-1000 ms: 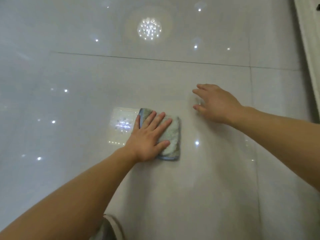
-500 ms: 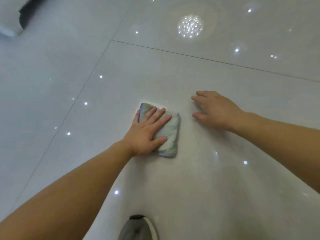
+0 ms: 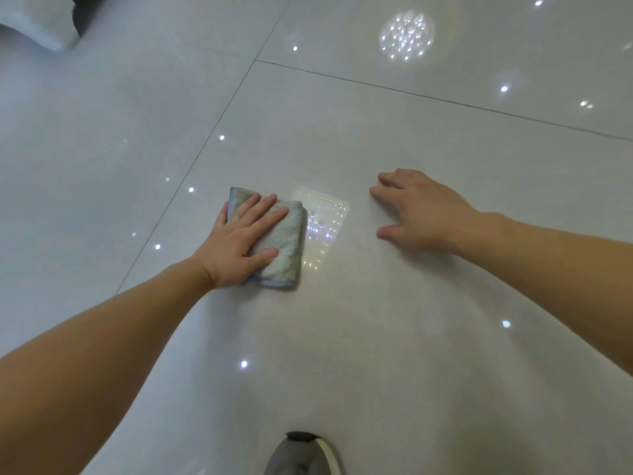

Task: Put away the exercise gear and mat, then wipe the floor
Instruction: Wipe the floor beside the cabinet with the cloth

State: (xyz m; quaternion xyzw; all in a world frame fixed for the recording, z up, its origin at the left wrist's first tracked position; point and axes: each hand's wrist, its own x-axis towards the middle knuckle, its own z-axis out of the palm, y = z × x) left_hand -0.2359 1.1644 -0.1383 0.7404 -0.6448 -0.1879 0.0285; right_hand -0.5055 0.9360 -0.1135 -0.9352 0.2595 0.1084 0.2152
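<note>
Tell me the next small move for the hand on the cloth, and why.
Probably slide the cloth rightward toward the right hand. The left hand presses it flat on the floor near the grout line, fingers straight, while the right hand braces flat.

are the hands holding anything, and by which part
Nothing is gripped. The left hand presses flat on the top face of the folded cloth, fingers straight. The right hand rests on the floor and holds nothing.
</note>
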